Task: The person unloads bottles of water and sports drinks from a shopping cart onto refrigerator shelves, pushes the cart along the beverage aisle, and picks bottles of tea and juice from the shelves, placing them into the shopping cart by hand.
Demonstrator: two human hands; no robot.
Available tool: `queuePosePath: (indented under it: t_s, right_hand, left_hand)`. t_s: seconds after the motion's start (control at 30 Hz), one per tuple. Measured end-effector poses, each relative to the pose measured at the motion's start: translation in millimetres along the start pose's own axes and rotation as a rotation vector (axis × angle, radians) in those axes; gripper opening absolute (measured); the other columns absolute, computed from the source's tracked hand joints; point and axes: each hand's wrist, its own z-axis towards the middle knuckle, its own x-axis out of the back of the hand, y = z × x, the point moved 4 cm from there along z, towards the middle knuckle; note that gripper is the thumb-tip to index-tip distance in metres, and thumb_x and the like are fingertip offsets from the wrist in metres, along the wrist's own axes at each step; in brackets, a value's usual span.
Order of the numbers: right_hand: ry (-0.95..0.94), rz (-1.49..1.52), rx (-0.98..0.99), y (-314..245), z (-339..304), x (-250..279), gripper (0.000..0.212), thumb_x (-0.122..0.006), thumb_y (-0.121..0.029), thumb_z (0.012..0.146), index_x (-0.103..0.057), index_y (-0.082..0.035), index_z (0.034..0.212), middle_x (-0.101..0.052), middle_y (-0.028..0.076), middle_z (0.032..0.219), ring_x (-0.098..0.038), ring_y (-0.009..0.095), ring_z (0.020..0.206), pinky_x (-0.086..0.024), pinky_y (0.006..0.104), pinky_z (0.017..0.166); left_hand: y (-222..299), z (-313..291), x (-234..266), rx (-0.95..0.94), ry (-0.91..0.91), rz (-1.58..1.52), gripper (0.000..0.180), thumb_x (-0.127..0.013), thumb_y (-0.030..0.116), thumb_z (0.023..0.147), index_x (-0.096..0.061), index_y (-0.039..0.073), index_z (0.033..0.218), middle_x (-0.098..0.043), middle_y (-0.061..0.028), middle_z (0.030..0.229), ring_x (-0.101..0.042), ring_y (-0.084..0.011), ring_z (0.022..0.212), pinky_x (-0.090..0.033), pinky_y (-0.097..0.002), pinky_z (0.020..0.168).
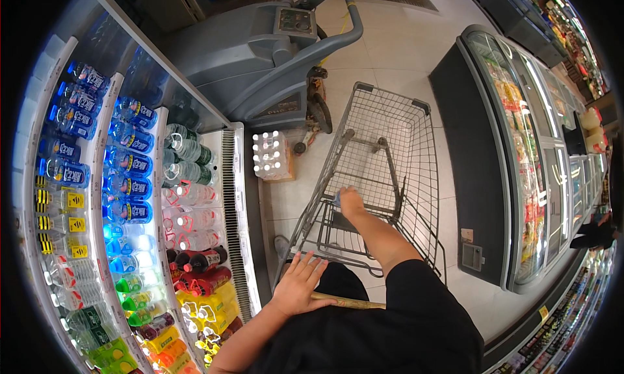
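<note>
A grey wire shopping cart stands in front of me. My right hand reaches down into it, fingers closed. A small bluish thing shows at its fingertips, too little of it to name. My left hand is open at the near left corner of the cart, its fingers spread flat. Its thumb lies by the left end of the yellowish push handle, which my black sleeve and shirt partly cover. The cart's folding wire seat is between my two hands.
Lit shelves of bottled drinks run along my left. A shrink-wrapped bottle pack stands on the floor, beside a grey floor-cleaning machine. A dark chest freezer with a glass top stands to the right. Someone in dark clothes is at the far right.
</note>
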Motion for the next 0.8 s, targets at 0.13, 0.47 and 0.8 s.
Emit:
queuePosePath:
  t_s: [0.13,0.47,0.8]
  right_hand:
    - [0.083,0.082,0.077,-6,-43,91,0.036,-0.067,0.003,0.082,-0.058,0.002,0.117,-0.056,0.027,0.112,-0.064,0.043,0.103,-0.057,0.0473,0.087]
    - [0.405,0.215,0.547,-108,-220,426,0.037,-0.075,-0.008,0.083,-0.064,-0.005,0.118,-0.059,0.015,0.101,-0.065,0.036,0.09,-0.053,0.0424,0.078]
    - [0.533,0.573,0.838,-192,-290,527,0.038,-0.069,-0.007,0.09,-0.063,-0.003,0.128,-0.063,0.012,0.107,-0.062,0.024,0.095,-0.049,0.0361,0.084]
  left_hand:
    - [-8,2,0,0.027,-0.009,0.058,0.08,-0.071,0.058,0.087,-0.055,-0.003,0.138,-0.059,-0.0246,0.134,-0.043,-0.0428,0.141,-0.027,-0.0575,0.12]
    - [-7,83,110,-0.036,0.328,-0.344,0.088,-0.088,0.021,0.077,-0.042,0.002,0.15,-0.041,-0.0235,0.155,-0.036,-0.0401,0.147,-0.031,-0.0459,0.12]
    - [37,93,219,-0.369,0.115,-0.951,0.101,-0.088,0.02,0.08,-0.028,0.004,0.159,-0.049,-0.0167,0.15,-0.048,-0.0258,0.139,-0.033,-0.041,0.119]
